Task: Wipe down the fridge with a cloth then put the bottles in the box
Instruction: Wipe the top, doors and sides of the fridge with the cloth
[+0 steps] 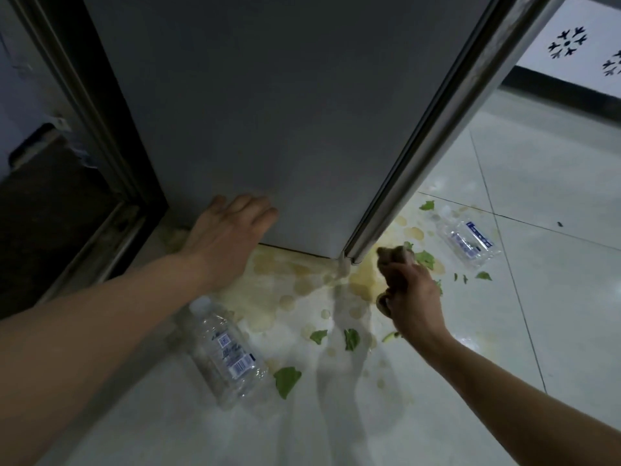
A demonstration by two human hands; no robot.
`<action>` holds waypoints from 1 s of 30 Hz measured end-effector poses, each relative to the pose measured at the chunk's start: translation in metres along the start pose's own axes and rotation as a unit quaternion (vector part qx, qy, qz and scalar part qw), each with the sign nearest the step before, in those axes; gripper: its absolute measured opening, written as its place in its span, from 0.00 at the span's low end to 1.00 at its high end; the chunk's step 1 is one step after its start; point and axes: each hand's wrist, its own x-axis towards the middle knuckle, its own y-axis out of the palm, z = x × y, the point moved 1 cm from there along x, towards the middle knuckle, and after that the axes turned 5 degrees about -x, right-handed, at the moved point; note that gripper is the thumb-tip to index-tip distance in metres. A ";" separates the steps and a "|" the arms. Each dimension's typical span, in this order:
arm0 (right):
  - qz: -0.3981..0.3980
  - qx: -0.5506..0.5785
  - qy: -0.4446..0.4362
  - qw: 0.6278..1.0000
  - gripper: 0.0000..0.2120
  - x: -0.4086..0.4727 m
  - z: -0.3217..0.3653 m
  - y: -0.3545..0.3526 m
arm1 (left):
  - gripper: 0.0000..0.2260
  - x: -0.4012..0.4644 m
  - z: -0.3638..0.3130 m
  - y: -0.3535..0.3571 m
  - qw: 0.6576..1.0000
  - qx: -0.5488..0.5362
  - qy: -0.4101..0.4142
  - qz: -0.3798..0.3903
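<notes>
My right hand [411, 294] has the soft brown cloth [395, 255] bunched tight in its grip, limp and light. My left hand [228, 237] presses flat and open-fingered on the fridge door [268, 112].

Below me the pale tiled floor [554, 297] carries a yellowish spill [302, 280] and torn green leaf scraps [286, 380]; a white wall panel with cut-out patterns [568, 42] stands far right.
</notes>
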 end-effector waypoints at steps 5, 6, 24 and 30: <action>0.054 0.321 0.135 0.936 0.11 0.032 0.005 0.023 | 0.31 0.013 -0.018 -0.002 0.995 -0.035 0.064 -0.065; 0.100 0.383 0.148 0.906 0.12 0.037 0.008 0.033 | 0.31 0.015 -0.020 -0.002 0.994 -0.040 0.072 -0.071; -0.008 0.084 0.126 0.988 0.25 0.076 -0.007 0.092 | 0.25 0.038 -0.021 -0.001 0.984 0.000 0.131 -0.117; -0.038 0.078 0.078 0.993 0.17 0.073 0.004 0.064 | 0.26 0.039 -0.030 -0.025 0.981 0.002 0.142 -0.135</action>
